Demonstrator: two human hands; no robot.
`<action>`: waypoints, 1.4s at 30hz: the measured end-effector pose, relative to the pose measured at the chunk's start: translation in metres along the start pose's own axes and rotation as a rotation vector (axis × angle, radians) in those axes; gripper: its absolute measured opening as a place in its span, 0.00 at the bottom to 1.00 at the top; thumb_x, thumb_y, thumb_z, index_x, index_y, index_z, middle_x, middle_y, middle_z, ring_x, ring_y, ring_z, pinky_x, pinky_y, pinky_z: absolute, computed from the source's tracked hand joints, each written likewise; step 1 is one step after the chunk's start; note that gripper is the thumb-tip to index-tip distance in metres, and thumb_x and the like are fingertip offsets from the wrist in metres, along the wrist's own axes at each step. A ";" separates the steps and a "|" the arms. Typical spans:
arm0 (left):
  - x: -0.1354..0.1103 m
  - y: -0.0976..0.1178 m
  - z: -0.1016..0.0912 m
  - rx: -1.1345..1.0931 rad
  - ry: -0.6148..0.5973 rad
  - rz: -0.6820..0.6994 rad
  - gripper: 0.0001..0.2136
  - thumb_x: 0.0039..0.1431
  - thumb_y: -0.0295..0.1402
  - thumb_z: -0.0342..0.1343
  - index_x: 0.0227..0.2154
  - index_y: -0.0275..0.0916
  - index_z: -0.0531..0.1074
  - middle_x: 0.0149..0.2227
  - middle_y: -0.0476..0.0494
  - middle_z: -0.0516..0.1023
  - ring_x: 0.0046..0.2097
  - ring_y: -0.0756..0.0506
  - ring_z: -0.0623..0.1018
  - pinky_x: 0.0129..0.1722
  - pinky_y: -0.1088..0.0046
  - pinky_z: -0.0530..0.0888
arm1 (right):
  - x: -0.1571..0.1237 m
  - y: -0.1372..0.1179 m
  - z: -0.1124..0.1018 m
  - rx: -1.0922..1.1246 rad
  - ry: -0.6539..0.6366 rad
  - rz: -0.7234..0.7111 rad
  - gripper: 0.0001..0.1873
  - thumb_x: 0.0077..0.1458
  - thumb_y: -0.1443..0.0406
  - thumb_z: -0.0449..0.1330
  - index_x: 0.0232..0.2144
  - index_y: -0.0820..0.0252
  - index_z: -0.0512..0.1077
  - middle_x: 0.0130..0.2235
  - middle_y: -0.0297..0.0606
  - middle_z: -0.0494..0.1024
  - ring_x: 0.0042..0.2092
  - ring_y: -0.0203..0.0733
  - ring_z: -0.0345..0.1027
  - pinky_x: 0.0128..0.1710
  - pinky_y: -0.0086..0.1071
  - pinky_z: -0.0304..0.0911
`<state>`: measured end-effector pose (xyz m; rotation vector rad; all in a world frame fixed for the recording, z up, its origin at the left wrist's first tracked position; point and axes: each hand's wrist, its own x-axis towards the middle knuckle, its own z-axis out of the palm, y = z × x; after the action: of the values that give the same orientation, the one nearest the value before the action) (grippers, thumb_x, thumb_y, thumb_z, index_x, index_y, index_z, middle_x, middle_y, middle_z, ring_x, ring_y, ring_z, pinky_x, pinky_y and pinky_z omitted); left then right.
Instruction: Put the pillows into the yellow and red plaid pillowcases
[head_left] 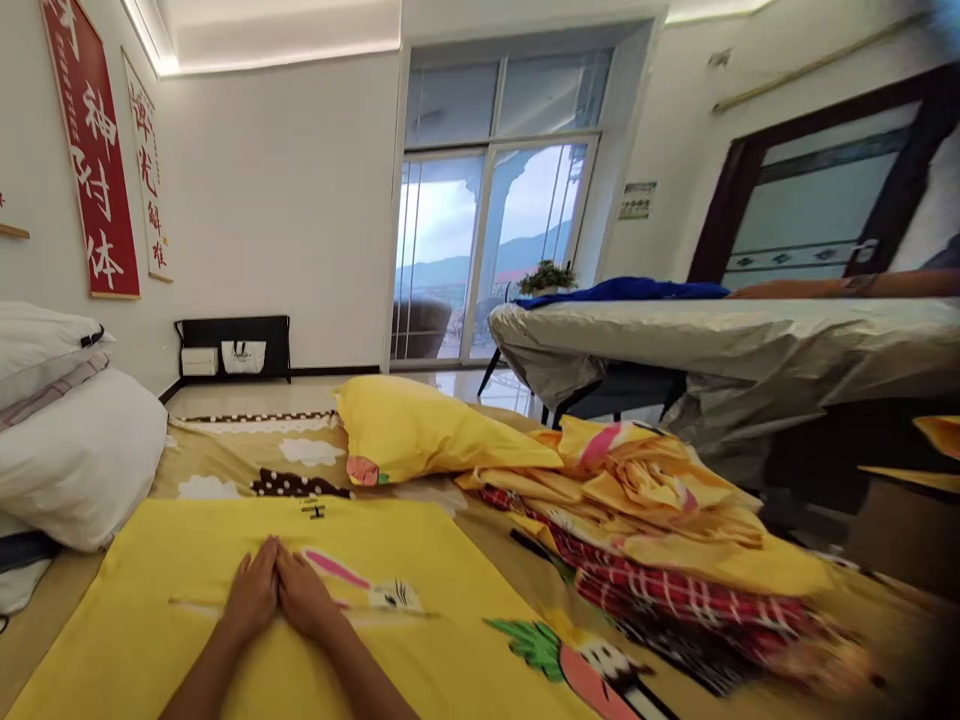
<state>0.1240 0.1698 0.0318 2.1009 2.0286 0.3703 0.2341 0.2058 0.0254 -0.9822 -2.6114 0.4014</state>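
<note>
A yellow cloth (405,560) with a printed rabbit and a carrot lies spread in front of me; whether it is a pillowcase or a folded cover I cannot tell. My left hand (253,592) rests flat on it, fingers stretched forward. Beside it, my right hand (301,590) lies flat too, the two touching along the thumbs and index fingers. A crease runs across the cloth under both hands. Just beyond its far edge is a stuffed yellow pillow (420,425). Neither hand holds anything.
Crumpled yellow bedding (645,490) is heaped at the right over red plaid fabric (675,600). White pillows (82,450) are stacked at the left. Behind stands a table under a plastic cover (637,325), with a blue cloth (637,288) and another person's arm (810,286) on it.
</note>
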 end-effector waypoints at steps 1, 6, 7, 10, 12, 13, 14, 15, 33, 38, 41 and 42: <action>0.012 -0.008 0.007 0.009 0.002 0.007 0.27 0.63 0.35 0.31 0.65 0.36 0.48 0.67 0.45 0.47 0.67 0.47 0.50 0.64 0.61 0.50 | 0.008 0.011 -0.001 -0.028 -0.011 0.003 0.30 0.57 0.65 0.44 0.61 0.62 0.57 0.63 0.45 0.56 0.64 0.43 0.48 0.63 0.42 0.44; 0.032 -0.114 0.008 0.179 0.079 -0.119 0.29 0.61 0.49 0.34 0.63 0.45 0.52 0.67 0.45 0.47 0.67 0.41 0.48 0.62 0.50 0.46 | -0.018 0.119 -0.043 -0.194 -0.002 0.261 0.31 0.60 0.53 0.40 0.62 0.58 0.56 0.65 0.44 0.50 0.66 0.48 0.42 0.62 0.52 0.40; 0.030 -0.141 0.002 0.204 0.117 -0.200 0.29 0.61 0.49 0.34 0.63 0.45 0.52 0.67 0.44 0.47 0.67 0.40 0.48 0.62 0.49 0.46 | -0.033 0.146 -0.056 -0.237 0.009 0.356 0.32 0.60 0.52 0.39 0.63 0.56 0.54 0.66 0.41 0.49 0.66 0.46 0.41 0.62 0.51 0.40; 0.021 -0.209 -0.018 0.266 0.190 -0.396 0.30 0.61 0.47 0.35 0.64 0.43 0.50 0.67 0.41 0.48 0.67 0.40 0.49 0.61 0.49 0.48 | -0.079 0.216 -0.089 -0.326 0.057 0.556 0.33 0.60 0.50 0.37 0.63 0.55 0.53 0.66 0.39 0.50 0.66 0.44 0.41 0.62 0.48 0.42; 0.018 -0.224 -0.028 0.293 0.190 -0.493 0.29 0.61 0.46 0.36 0.64 0.42 0.49 0.66 0.40 0.48 0.66 0.40 0.50 0.61 0.49 0.48 | -0.097 0.238 -0.101 -0.361 0.071 0.616 0.32 0.60 0.51 0.38 0.62 0.56 0.55 0.65 0.40 0.53 0.65 0.46 0.44 0.61 0.50 0.44; 0.019 -0.219 -0.030 0.314 0.185 -0.533 0.28 0.62 0.43 0.36 0.64 0.40 0.50 0.66 0.38 0.49 0.66 0.39 0.51 0.61 0.47 0.46 | -0.097 0.237 -0.103 -0.392 0.082 0.638 0.31 0.60 0.54 0.40 0.61 0.58 0.58 0.64 0.43 0.56 0.65 0.49 0.47 0.60 0.52 0.45; 0.023 -0.205 -0.031 0.334 0.185 -0.547 0.27 0.62 0.40 0.35 0.63 0.38 0.52 0.66 0.37 0.50 0.66 0.38 0.51 0.61 0.45 0.45 | -0.091 0.227 -0.100 -0.433 0.102 0.653 0.29 0.59 0.58 0.41 0.59 0.60 0.61 0.62 0.47 0.59 0.64 0.52 0.48 0.59 0.55 0.45; 0.028 -0.183 -0.030 0.342 0.190 -0.525 0.27 0.62 0.37 0.34 0.63 0.37 0.53 0.66 0.35 0.50 0.66 0.37 0.50 0.61 0.44 0.44 | -0.078 0.208 -0.094 -0.467 0.127 0.646 0.28 0.58 0.62 0.43 0.57 0.63 0.64 0.61 0.51 0.61 0.63 0.55 0.50 0.59 0.56 0.45; 0.018 -0.175 -0.030 0.379 0.267 -0.404 0.26 0.62 0.31 0.35 0.62 0.32 0.55 0.65 0.32 0.52 0.66 0.38 0.53 0.61 0.49 0.49 | -0.084 0.178 -0.098 -0.511 0.092 0.627 0.25 0.58 0.69 0.42 0.53 0.67 0.69 0.59 0.55 0.64 0.61 0.55 0.55 0.57 0.51 0.48; 0.030 -0.058 -0.001 0.087 -0.089 0.403 0.26 0.59 0.36 0.45 0.62 0.51 0.54 0.65 0.47 0.52 0.65 0.45 0.54 0.62 0.59 0.54 | -0.066 0.035 -0.014 -0.121 0.040 0.082 0.18 0.53 0.65 0.53 0.46 0.53 0.71 0.48 0.41 0.73 0.48 0.45 0.66 0.49 0.37 0.58; 0.035 -0.029 0.017 0.082 -0.126 0.497 0.24 0.61 0.41 0.46 0.61 0.52 0.56 0.66 0.43 0.52 0.65 0.41 0.55 0.61 0.53 0.54 | -0.058 -0.007 0.042 -0.115 0.096 -0.009 0.22 0.46 0.55 0.62 0.44 0.55 0.70 0.49 0.43 0.72 0.51 0.53 0.63 0.51 0.43 0.56; 0.036 -0.029 0.020 0.104 -0.098 0.492 0.23 0.62 0.41 0.45 0.60 0.51 0.57 0.65 0.41 0.53 0.65 0.41 0.56 0.60 0.52 0.55 | -0.057 -0.010 0.058 -0.142 0.094 -0.013 0.20 0.47 0.55 0.62 0.41 0.56 0.70 0.46 0.43 0.74 0.48 0.52 0.64 0.49 0.43 0.57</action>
<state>0.1042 0.2078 0.0050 2.6151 1.4885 0.2280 0.2463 0.1519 -0.0344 -1.0027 -2.5885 0.1637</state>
